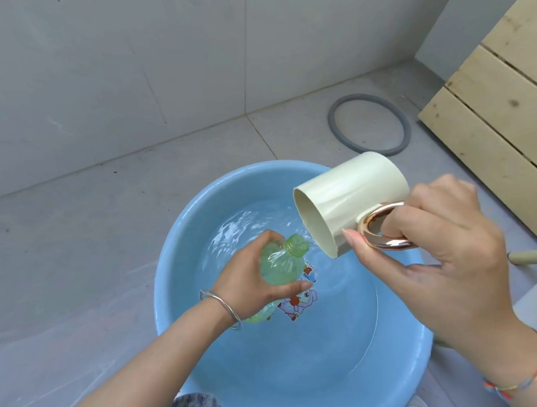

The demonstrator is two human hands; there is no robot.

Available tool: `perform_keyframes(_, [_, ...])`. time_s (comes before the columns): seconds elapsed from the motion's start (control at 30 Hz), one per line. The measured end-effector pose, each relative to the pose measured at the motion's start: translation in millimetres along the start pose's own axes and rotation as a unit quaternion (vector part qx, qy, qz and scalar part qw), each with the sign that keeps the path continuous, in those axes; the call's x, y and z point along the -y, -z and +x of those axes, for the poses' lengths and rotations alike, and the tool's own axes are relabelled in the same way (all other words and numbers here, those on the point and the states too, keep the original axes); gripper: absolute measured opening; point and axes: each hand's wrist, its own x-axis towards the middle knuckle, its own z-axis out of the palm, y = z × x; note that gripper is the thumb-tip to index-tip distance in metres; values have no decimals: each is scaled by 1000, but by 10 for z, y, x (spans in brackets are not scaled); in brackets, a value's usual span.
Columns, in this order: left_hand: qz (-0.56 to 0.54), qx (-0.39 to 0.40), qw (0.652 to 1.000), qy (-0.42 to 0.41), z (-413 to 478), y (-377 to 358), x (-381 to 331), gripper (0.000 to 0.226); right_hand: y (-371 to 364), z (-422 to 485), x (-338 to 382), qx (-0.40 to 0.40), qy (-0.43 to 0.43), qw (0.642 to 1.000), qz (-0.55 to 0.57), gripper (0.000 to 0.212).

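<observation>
left hand (250, 277) grip clamped on green bottle (63, 278) over blue basin (181, 247); right hand (448, 248) grip clamped on handle of tipped cream cup (353, 203), water running at bottle mouth.

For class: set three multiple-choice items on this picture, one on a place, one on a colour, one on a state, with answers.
1. Where is the grey ring relative to the blue basin? A inside it; B on the floor beyond it; C under it.
2. What colour is the bottle in the left hand? A green; B red; C black.
3. How does the right hand hold the mug? A upright; B upside down; C tilted, mouth toward the bottle's neck.
Answers: B, it lies on tiles past the far rim; A, body and neck are green; C, its mouth slants down at the neck.
</observation>
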Motion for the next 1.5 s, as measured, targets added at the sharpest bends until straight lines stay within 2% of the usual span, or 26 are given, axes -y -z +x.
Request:
perform_keyframes(0.33, [-12, -5, 1000, -8, 0, -7, 4, 61, -31, -41, -6, -1, 24, 1000, -16, 36])
perform_keyframes(0.4, [-19, -5, 1000, -5, -4, -5, 16, 60, -39, -63, -34, -1, -34, 999, 10, 36])
perform_keyframes(0.47, [-24, -2, 1000, -5, -10, 0, 26, 56, -46, -83, -81, -10, -151, 987, 60, 38])
perform_keyframes(0.6, [-28, -3, 1000, -5, -22, 18, 32, 52, -103, -179, -300, -46, -384, 904, 184, 43])
perform_keyframes(0.7, [-46, -5, 999, 1, -45, 31, 28, 52, -204, -348, -477, -26, -459, 859, 223, 43])
perform_keyframes(0.9, [-53, -22, 998, 7, -75, 55, 80, 55, -407, -704, -607, 110, -399, 904, 104, 43])
perform_keyframes(1.07, [-41, -33, 999, 13, -53, 55, 128, 62, -569, -863, -660, 151, -348, 923, 55, 47])
perform_keyframes(1.17, [-40, -32, 999, 14, -42, 57, 151, 66, -637, -927, -690, 171, -336, 925, 44, 46])
perform_keyframes(1.37, [-39, -32, 999, 21, -53, 73, 126, 56, -690, -954, -688, 173, -345, 921, 45, 45])
perform_keyframes(1.5, [-44, -31, 998, 18, -51, 65, 141, 64, -658, -955, -685, 153, -431, 883, 103, 46])
